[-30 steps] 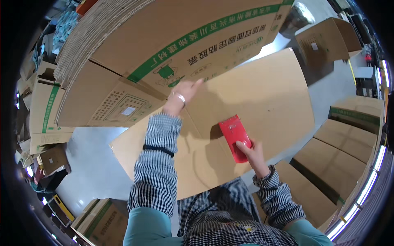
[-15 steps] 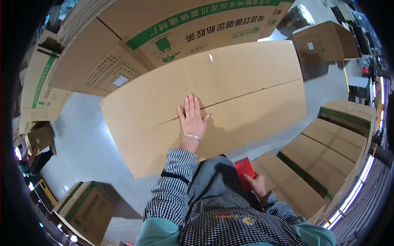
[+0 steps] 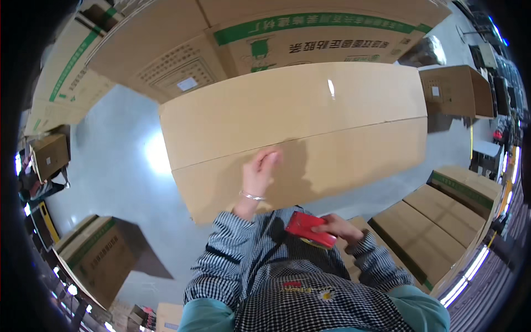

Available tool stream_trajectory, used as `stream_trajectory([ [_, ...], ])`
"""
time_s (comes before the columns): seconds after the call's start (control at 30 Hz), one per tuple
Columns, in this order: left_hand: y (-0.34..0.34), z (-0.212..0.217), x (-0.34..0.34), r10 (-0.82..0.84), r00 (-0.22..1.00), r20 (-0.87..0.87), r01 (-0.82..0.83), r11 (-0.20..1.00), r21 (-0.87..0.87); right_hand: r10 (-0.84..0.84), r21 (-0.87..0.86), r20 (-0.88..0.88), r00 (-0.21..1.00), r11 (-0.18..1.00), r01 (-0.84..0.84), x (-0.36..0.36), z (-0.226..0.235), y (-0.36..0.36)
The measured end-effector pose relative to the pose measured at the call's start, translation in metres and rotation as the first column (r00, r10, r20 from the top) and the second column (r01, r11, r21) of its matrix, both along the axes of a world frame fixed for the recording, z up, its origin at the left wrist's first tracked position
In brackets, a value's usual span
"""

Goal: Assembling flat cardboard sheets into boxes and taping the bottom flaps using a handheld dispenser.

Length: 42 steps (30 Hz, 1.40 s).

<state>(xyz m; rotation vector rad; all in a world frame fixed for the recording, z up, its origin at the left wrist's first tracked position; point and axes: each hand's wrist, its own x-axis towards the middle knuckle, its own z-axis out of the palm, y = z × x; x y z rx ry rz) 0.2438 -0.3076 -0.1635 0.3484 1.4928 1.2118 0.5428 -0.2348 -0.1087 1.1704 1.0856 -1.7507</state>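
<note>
A large brown carton (image 3: 238,119) lies before me with its two top flaps folded down, meeting along a long seam. Just above the near flap is my left hand (image 3: 258,174), its fingers curled together with nothing visible in them; its shadow falls on the cardboard. My right hand (image 3: 338,228) grips a red tape dispenser (image 3: 311,228) in front of my checked apron (image 3: 298,293), near the carton's close edge. A tan curved edge shows under the dispenser. A glossy strip (image 3: 331,87) shines on the far flap.
Tall printed cartons (image 3: 332,39) with green bands stand behind the large one. Several closed cartons (image 3: 417,238) are stacked at the right, and an open carton (image 3: 456,91) sits at the far right. Another carton (image 3: 102,254) stands on the grey floor (image 3: 124,166) at the left.
My left hand has lifted off the carton and its spread fingers have curled. The right hand has brought the red tape dispenser up and leftward. The flap seam looks narrower, and the view has shifted.
</note>
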Motion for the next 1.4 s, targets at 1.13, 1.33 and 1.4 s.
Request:
stream_trajectory([
  [1.13, -0.126, -0.059, -0.197, 0.403, 0.835, -0.375, -0.545, 0.700, -0.461, 0.877, 0.864, -0.030, 0.480, 0.264, -0.429, -0.290, 0.012, 0.104],
  [1.33, -0.126, -0.065, -0.194, 0.282, 0.760, -0.586, -0.607, 0.631, -0.483, 0.885, 0.873, -0.081, 0.458, 0.285, -0.396, -0.152, 0.085, 0.262],
  [1.4, -0.117, -0.064, -0.194, 0.225, 0.780, -0.585, -0.583, 0.601, -0.547, 0.834, 0.701, 0.366, 0.413, 0.044, -0.712, -0.064, 0.079, 0.343],
])
